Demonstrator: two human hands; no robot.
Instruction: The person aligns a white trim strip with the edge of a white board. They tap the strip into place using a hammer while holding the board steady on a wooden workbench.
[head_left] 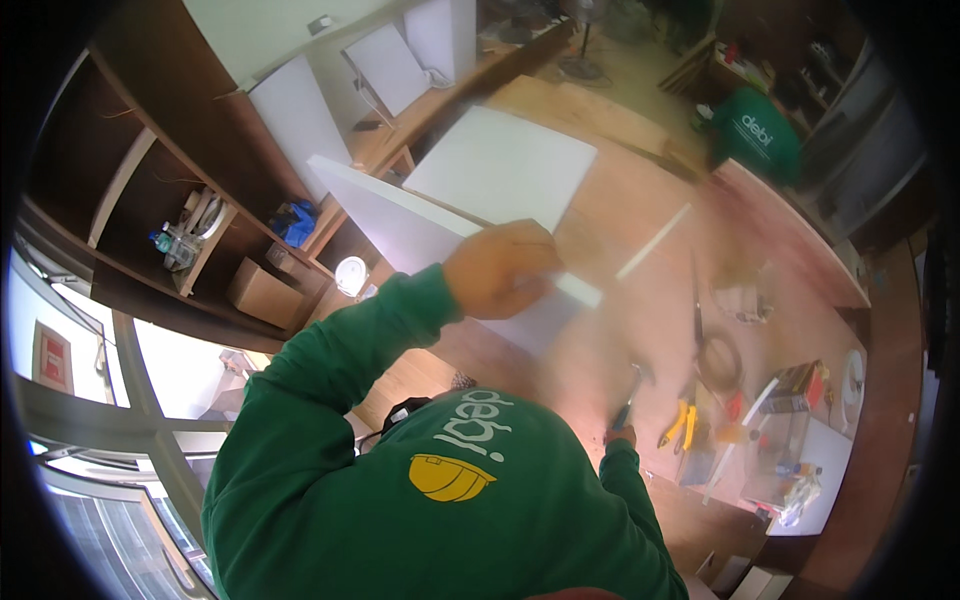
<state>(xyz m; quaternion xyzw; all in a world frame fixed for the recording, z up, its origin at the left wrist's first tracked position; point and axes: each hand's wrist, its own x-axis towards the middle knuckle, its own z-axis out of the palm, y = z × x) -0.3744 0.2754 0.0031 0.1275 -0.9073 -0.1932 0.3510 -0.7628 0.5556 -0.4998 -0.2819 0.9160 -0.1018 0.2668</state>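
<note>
My left hand [505, 268] is closed over the upper edge of a white board [390, 215] that stands on its edge, tilted, on the workbench [600, 365]. Lower down at the right, my right hand [622, 436] is wrapped around the dark handle of a hammer [632, 390], its head pointing away from me over the bench. Yellow-handled pliers [681, 425] lie just right of the hammer. A brown coil [720, 360] sits beyond them. Haze over the lens blurs the bench between my hands.
A white panel [500, 165] lies flat behind the board, near a narrow white strip [655, 240]. A dark box [795, 388] and a clear plastic bag [797, 500] sit at the right. Brown shelving [160, 180] stands left. A person in green [755, 135] is at the far right.
</note>
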